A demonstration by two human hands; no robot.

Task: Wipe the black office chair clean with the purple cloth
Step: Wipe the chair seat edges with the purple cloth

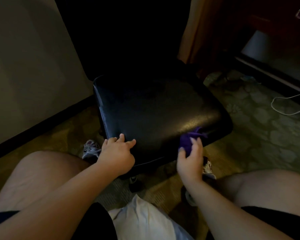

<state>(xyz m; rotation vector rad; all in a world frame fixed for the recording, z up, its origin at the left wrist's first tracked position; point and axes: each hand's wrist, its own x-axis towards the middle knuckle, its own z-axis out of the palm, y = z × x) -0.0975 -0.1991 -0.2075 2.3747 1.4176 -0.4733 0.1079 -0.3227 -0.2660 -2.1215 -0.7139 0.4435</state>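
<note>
The black office chair (154, 108) stands right in front of me, its glossy seat tilted toward me and its dark backrest rising behind. My left hand (117, 154) rests on the seat's front left edge, fingers spread on the leather and holding nothing. My right hand (190, 161) grips the bunched purple cloth (189, 138) and presses it against the seat's front right edge. Part of the cloth is hidden under my fingers.
I sit low with bare knees on either side of the chair, shoes (91, 148) on patterned carpet (267, 135). A wall (24, 66) runs along the left. Dark wooden furniture (249, 23) stands at the back right, with a white cable (284, 104) on the floor.
</note>
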